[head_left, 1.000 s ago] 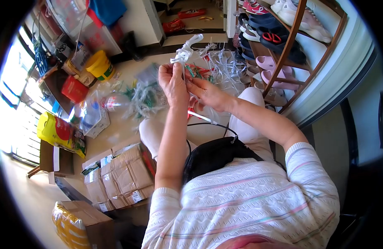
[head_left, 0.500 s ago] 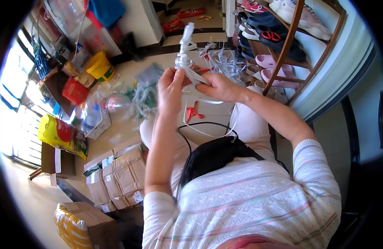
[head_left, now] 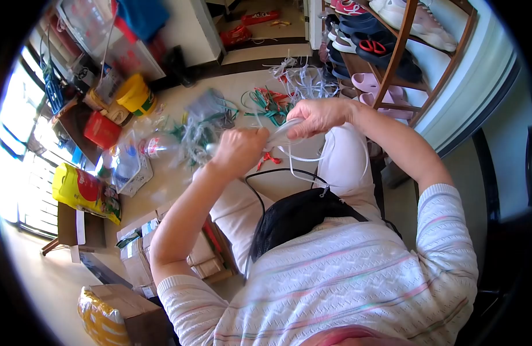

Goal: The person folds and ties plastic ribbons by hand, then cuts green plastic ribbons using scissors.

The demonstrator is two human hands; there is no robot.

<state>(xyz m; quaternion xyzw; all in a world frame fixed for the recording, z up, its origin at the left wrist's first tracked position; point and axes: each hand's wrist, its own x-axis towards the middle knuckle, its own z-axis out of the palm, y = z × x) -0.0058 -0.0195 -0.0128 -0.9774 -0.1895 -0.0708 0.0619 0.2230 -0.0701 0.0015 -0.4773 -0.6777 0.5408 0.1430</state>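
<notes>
Both left hand (head_left: pixel 238 152) and right hand (head_left: pixel 321 117) gripped thin, flat white plastic strips (head_left: pixel 281 132), which looped loosely below.

White knit top (head_left: pixel 341 265) (striped in pastels), short sleeves (head_left: pixel 445 225), pale trousers (head_left: pixel 345 155), black pouch (head_left: pixel 300 218)

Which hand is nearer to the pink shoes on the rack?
Right. The right hand is a little left of the pink shoes in the picture and lower; the left hand is farther left and lower still.
</notes>
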